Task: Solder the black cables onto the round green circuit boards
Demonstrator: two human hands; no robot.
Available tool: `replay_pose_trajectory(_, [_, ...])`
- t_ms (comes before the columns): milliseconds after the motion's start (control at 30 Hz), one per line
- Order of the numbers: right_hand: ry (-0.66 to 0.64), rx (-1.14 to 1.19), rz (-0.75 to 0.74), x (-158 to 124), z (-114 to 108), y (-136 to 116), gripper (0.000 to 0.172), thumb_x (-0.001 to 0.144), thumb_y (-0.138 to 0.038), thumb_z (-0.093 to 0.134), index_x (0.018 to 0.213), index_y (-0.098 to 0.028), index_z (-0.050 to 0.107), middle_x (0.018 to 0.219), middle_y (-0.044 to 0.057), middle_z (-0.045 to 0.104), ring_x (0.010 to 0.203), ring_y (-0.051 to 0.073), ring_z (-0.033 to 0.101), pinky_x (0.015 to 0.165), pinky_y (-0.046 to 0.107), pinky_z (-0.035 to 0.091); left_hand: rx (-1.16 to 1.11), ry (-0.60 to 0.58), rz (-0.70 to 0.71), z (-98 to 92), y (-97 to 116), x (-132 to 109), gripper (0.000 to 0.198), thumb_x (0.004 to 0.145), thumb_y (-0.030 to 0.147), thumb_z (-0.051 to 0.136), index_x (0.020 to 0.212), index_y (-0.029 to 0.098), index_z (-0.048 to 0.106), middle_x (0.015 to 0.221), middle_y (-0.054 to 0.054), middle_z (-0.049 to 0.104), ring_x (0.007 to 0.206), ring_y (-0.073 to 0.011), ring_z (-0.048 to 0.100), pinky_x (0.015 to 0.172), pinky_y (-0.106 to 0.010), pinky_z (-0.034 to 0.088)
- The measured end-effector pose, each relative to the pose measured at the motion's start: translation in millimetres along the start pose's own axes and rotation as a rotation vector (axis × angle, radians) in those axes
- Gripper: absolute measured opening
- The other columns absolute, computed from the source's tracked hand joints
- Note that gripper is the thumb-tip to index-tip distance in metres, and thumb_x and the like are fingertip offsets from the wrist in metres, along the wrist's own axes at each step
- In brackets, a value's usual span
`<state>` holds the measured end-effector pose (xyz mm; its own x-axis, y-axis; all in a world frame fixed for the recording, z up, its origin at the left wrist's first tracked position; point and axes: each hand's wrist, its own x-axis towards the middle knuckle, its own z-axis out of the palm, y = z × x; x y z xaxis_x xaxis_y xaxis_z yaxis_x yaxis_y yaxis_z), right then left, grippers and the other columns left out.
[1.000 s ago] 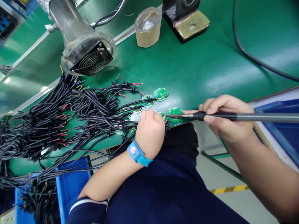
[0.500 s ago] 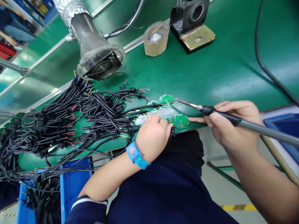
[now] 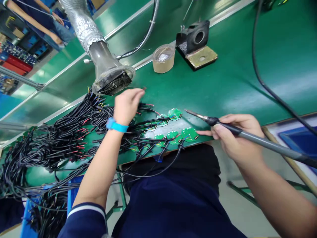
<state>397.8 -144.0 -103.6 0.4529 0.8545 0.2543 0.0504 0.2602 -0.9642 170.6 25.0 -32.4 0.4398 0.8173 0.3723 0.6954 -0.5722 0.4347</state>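
Observation:
My right hand (image 3: 237, 137) is closed round a soldering iron (image 3: 260, 141). The iron's tip hangs in the air just right of a round green circuit board (image 3: 174, 114). More green boards (image 3: 189, 134) with wires attached lie in a row by the table's near edge. My left hand (image 3: 127, 104), with a blue wrist strap (image 3: 116, 125), is raised over the black cable pile (image 3: 74, 135), below the fume extractor's fan (image 3: 112, 82). Its fingers point right and are blurred, with a small reddish tip at the fingertips.
A tan cup (image 3: 162, 59) and a black soldering iron stand (image 3: 195, 41) sit at the back of the green table (image 3: 223, 82). A black cord (image 3: 272, 94) crosses the right side. A blue bin (image 3: 71, 198) is below the table. Another person's arm (image 3: 37, 23) shows top left.
My left hand left the boards at the table's edge and rose up and left over the cables. The iron stayed lifted off the boards. The camera tilted up.

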Motion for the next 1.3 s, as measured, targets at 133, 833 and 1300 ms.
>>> replay_pose_trajectory(133, [0.038, -0.031, -0.034, -0.6, 1.1, 0.5, 0.021, 0.074, -0.026, 0.069, 0.083, -0.019, 0.051, 0.072, -0.002, 0.054, 0.051, 0.008, 0.055, 0.047, 0.024, 0.059, -0.238, 0.506, -0.104, -41.5, 9.2, -20.6, 0.019, 0.092, 0.031, 0.049, 0.096, 0.024, 0.066, 0.084, -0.001, 0.065, 0.075, -0.0125, 0.062, 0.069, -0.029, 0.053])
replay_pose_trajectory(833, [-0.028, 0.033, -0.123, -5.1, -52.6, 11.1, 0.01, 0.073, -0.017, 0.065, 0.074, -0.017, 0.055, 0.069, 0.0, 0.052, 0.059, 0.012, 0.05, 0.049, 0.025, 0.039, 0.104, -0.297, 0.028, 70.4, 121.9, -82.0, 0.019, 0.085, 0.018, 0.053, 0.073, 0.011, 0.066, 0.073, -0.009, 0.054, 0.074, -0.0207, 0.054, 0.07, -0.033, 0.048])
replay_pose_trajectory(1300, [-0.097, 0.021, -0.067, -7.8, -48.4, 9.2, 0.009, 0.071, -0.015, 0.063, 0.073, -0.02, 0.055, 0.067, -0.001, 0.05, 0.056, 0.012, 0.046, 0.054, 0.028, 0.04, 0.134, -0.152, 0.081, 77.8, 119.8, -89.1, 0.02, 0.085, 0.017, 0.051, 0.068, 0.011, 0.061, 0.07, -0.008, 0.053, 0.071, -0.0205, 0.051, 0.066, -0.033, 0.045])
